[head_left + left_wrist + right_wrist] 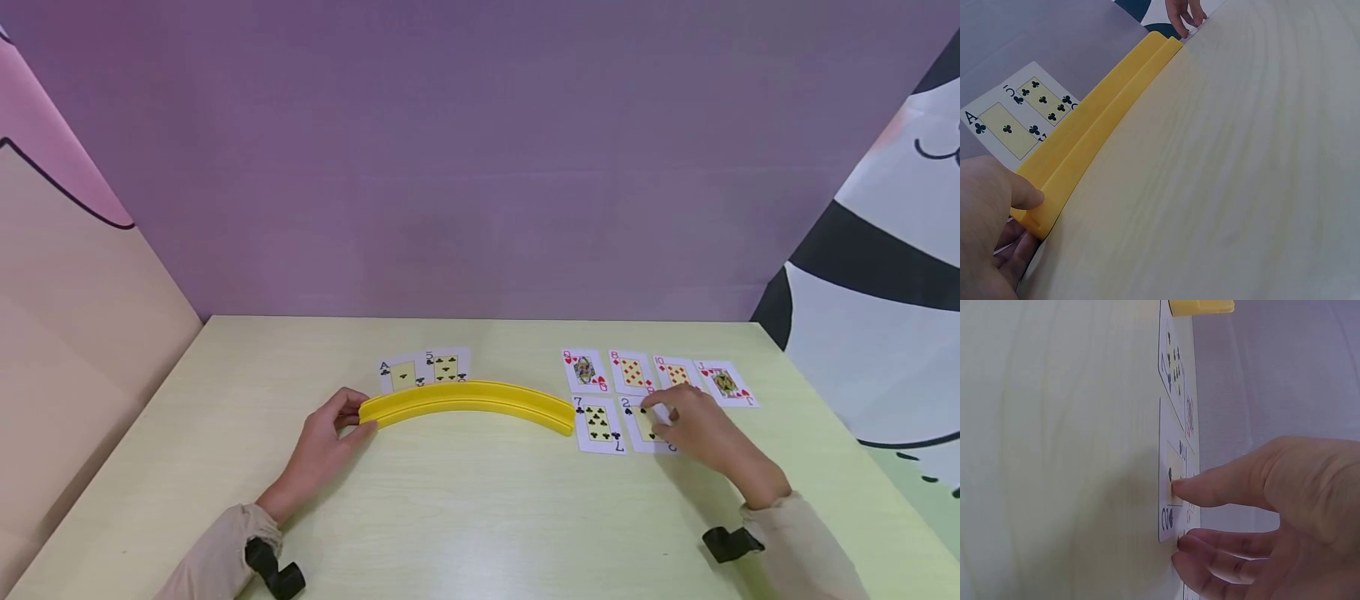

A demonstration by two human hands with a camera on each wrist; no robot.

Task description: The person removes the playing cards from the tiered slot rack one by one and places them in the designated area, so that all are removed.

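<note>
My left hand (333, 437) grips the left end of a curved yellow card holder (465, 396), with the thumb on its front. An ace of clubs (1007, 128) and a five of clubs (1044, 100) stand upright in the holder, overlapping, near that end. My right hand (697, 429) is over a two of clubs (637, 423) that lies face up on the table. The thumb touches its face in the right wrist view, and the other fingers are bent near its edge. A seven of clubs (598, 423) lies between that card and the holder's right end.
Behind the clubs lies a row of red cards: a queen of hearts (585, 371), an eight of diamonds (632, 372), a ten of diamonds (675, 372) and a jack of hearts (727, 383). The pale wooden table (465, 517) meets a purple wall (480, 167) at the back.
</note>
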